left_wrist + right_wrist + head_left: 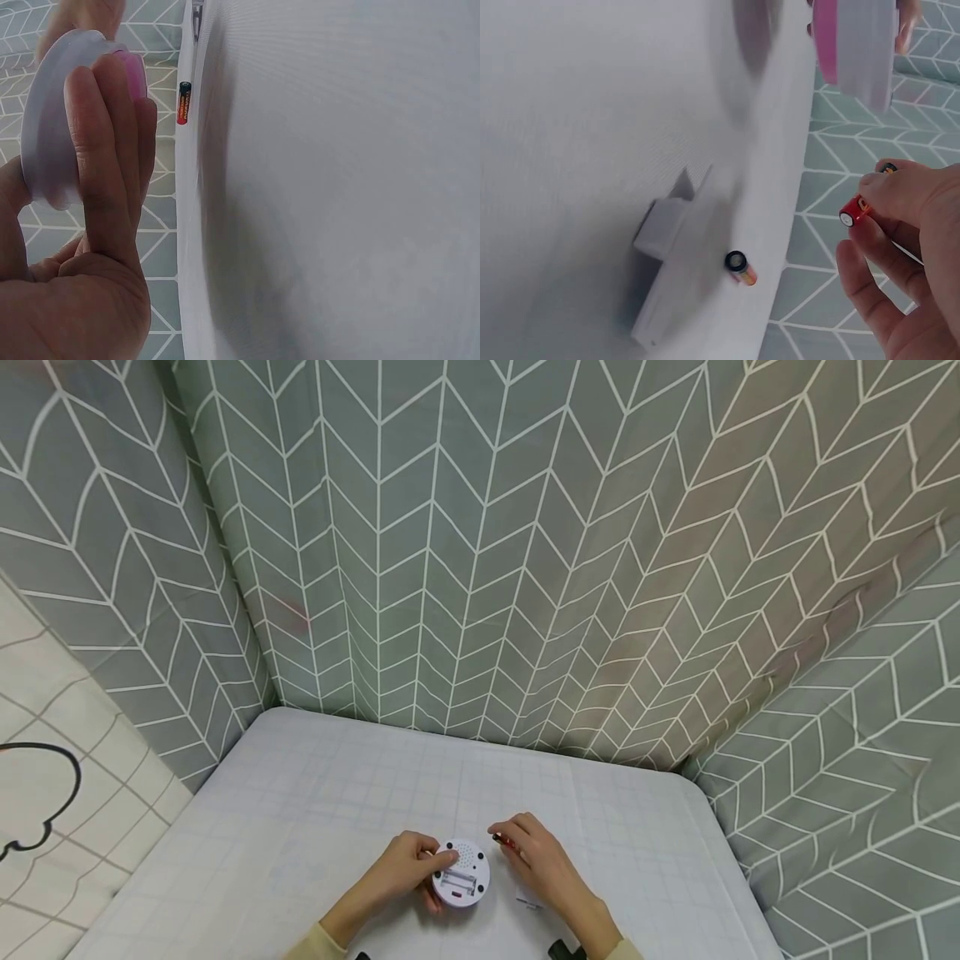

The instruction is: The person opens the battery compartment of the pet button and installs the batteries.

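Observation:
My left hand [408, 866] grips a round white device [466, 850], thumb on its upturned face and fingers around the side and beneath. That face has speaker holes, dark round feet and an uncovered battery compartment [459, 882]. In the left wrist view, a pink part [133, 75] shows on the device's lower side. Just to the right of the device, my right hand [543, 864] pinches a red and black battery [855, 211] between thumb and fingers, apart from the device. Another battery [741, 268] lies on the table below the right hand.
A small white block-like piece [661, 229] lies on the white-covered table [337, 793] near the loose battery. Dark objects [566, 950] show at the lower frame edge by the right forearm. Patterned grey curtains [480, 568] hang behind the table and on its right.

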Tool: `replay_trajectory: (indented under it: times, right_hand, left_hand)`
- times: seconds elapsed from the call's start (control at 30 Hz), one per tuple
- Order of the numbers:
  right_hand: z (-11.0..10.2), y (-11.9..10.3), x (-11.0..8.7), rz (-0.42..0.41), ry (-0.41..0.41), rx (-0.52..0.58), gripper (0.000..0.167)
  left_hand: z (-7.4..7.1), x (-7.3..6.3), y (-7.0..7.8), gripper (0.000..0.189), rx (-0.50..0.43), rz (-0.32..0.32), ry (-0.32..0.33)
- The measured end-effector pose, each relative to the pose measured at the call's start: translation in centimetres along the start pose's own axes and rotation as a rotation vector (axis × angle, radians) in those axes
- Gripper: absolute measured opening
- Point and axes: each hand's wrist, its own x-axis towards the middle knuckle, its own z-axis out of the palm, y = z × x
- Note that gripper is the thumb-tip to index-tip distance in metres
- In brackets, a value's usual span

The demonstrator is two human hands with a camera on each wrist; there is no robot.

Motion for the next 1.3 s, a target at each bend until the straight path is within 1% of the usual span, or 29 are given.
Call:
replay_trajectory:
  times: [0.17,0.3,0.43,0.6,0.73,0.93,1.1,1.2,1.3]
  right_hand:
    - [-0.4,-1.0,0.0,-0.075,0.050,0.029,0.034]
    - [-0.8,-1.9,0.0,-0.118,0.057,0.076,0.032]
    - [-1.1,-3.0,0.0,-0.121,0.045,0.123,0.034]
    - [-1.4,-4.0,0.0,-0.088,0.016,0.208,0.031]
    - [-1.5,-4.3,0.1,-0.111,0.004,0.246,0.028]
    - [-1.2,-4.4,0.2,-0.168,0.004,0.248,0.027]
    - [-0.9,-4.8,0.3,-0.226,0.032,0.266,0.030]
    - [-0.7,-5.2,0.4,-0.247,0.041,0.273,0.029]
    - [-0.4,-5.5,0.4,-0.265,0.046,0.254,0.027]
  left_hand:
    - [0.0,0.1,-0.1,0.035,0.006,-0.004,-0.001]
    - [0.0,0.0,-0.2,0.035,0.000,-0.002,0.000]
    - [0.1,-0.1,-0.3,0.035,-0.011,0.003,-0.003]
    - [0.1,-0.2,-0.3,0.035,-0.011,0.003,-0.009]
    - [0.0,-0.1,-0.2,0.036,-0.002,0.002,-0.005]
    - [-0.1,0.0,-0.1,0.037,0.006,0.002,0.003]
    - [0.0,0.0,0.0,0.037,-0.002,0.003,-0.004]
    - [0.1,0.0,0.0,0.037,0.002,0.007,-0.008]
    - [0.1,-0.1,-0.1,0.037,0.004,0.015,-0.010]
